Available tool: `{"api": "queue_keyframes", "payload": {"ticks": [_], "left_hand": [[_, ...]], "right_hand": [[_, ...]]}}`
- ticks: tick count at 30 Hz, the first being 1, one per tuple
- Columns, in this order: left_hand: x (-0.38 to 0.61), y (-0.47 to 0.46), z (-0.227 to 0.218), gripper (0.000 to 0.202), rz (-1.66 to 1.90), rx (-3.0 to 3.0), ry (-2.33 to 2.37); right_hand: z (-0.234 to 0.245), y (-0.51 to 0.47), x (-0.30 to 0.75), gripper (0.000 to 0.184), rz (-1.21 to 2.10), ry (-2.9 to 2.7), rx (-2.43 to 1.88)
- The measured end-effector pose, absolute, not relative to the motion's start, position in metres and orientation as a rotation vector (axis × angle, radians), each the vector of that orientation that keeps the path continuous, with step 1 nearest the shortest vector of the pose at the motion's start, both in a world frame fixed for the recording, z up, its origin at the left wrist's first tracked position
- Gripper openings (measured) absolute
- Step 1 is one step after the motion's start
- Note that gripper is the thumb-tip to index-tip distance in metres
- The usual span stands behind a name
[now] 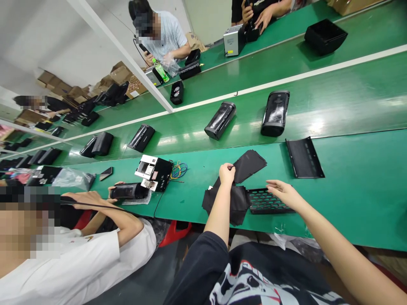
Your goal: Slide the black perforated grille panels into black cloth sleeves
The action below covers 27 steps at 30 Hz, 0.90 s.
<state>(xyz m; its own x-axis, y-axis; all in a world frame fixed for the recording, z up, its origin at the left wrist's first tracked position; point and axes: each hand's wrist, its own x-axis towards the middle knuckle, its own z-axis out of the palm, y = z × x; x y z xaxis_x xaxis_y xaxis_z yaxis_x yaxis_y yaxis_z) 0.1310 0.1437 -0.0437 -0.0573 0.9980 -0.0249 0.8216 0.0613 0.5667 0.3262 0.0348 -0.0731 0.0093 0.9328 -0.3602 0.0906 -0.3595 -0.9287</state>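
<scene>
My left arm reaches straight forward, left hand (227, 173) pinching the corner of a black sheet (249, 164) lifted off the table (349, 190). My right arm angles in from the right, right hand (284, 191) loose, fingers spread flat on the grille (265, 202), beside the sheet pile (237, 203).

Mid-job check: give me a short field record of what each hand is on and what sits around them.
left hand: pinching the corner of a black mesh sheet, lifted off the stack
right hand: flat on a black perforated grille, fingers spread
stack: black mesh sheets beside the grille, at the bench's near edge
bench: green surface
nearby: framed black panel further right
belt behind: two black heater bodies lying down
co-worker: a person on the left, hands on a black housing
</scene>
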Motion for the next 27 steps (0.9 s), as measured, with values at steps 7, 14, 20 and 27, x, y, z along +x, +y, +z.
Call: {"api": "queue_keyframes", "payload": {"ticks": [7, 14, 20, 27], "left_hand": [[0.147, 0.119, 0.002, 0.006, 0.822, 1.898, 1.651], [0.153, 0.093, 0.069, 0.013, 0.932, 1.370, 1.108], [0.145, 0.065, 0.124, 0.018, 0.944, 1.030, 0.949], [0.130, 0.039, 0.158, 0.015, 1.037, 1.083, 0.944]], "right_hand": [[-0.070, 0.046, 0.325, 0.041, 1.370, -1.050, -1.544], [-0.026, 0.059, 0.307, 0.060, 1.753, -0.686, -1.013], [0.024, 0.037, 0.295, 0.043, 1.890, -0.597, -0.762], [0.086, 0.026, 0.333, 0.022, 1.529, -0.430, -0.988]]}}
